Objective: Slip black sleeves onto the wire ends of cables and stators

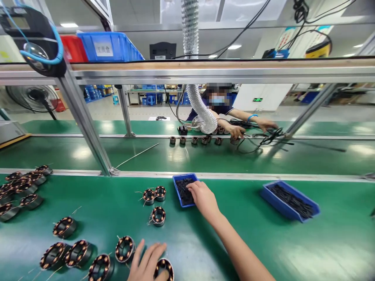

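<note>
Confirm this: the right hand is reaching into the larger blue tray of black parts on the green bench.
Wrong tray. The head view shows the right hand reaching into the smaller blue tray of black parts on the green bench, not the larger blue tray, which sits farther right.

Blue tray [177, 190] of black pieces [184, 192] on green mat [234, 242], copper-spotted black stators [65, 228]

White label "工具盒" [103, 49] on a blue plastic crate [125, 47]
</note>
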Demonstrator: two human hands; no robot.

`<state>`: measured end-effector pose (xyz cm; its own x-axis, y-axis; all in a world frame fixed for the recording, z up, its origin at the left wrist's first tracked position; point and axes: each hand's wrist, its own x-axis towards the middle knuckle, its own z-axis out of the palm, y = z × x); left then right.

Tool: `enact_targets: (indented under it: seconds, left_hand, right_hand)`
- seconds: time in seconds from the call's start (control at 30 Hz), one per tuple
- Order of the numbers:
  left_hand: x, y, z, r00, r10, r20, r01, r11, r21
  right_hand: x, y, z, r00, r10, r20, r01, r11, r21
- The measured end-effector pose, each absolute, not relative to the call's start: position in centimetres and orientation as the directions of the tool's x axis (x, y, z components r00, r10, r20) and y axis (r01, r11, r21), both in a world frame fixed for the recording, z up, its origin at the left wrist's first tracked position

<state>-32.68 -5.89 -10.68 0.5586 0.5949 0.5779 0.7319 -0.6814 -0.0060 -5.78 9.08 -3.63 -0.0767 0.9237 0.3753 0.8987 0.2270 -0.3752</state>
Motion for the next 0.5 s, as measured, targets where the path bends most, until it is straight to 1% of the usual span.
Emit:
enact_targets:
  seconds: [0.1,0.13,0.17,0.23,0.3,0.4,0.5]
  left_hand:
    - [-32.3,-5.2,-10.8,0.525,0.442,0.727,0.655,-0.755,-0.014]
    - [-32.4,-5.1,-10.8,0.506,0.427,0.749,0.648,-0.761,-0.005]
    - [-32.5,-5.1,-10.6,0.498,0.444,0.745,0.661,-0.751,0.006]
    - [-32.8,-5.3,-10.1,0.497,0.548,0.673,0.736,-0.677,0.007]
    - [-33.0,-5.7,-9.5,0.489,0.637,0.596,0.8,-0.599,-0.015]
    - [-33.1,-6.1,-8.6,0.466,0.674,0.573,0.83,-0.557,-0.021]
    - [-32.7,-6.2,-8.1,0.439,0.682,0.585,0.832,-0.555,0.022]
  right_hand:
    - [-6.0,7.6,-3.1,-0.023,0.915,0.404,0.831,0.242,-0.501]
    - [-6.2,6.8,-2.9,-0.016,0.912,0.409,0.802,0.255,-0.539]
    - [-6.5,5.8,-2.7,-0.017,0.911,0.412,0.776,0.272,-0.569]
    - [-7.5,3.4,-2.5,-0.031,0.912,0.409,0.706,0.31,-0.637]
    - [-8.7,0.6,-3.0,-0.028,0.924,0.382,0.584,0.325,-0.744]
    - [-11.1,-3.4,-5.3,0.035,0.962,0.27,0.351,0.241,-0.905]
    - [-13.5,-6.5,-8.7,0.17,0.967,0.188,0.162,0.161,-0.974]
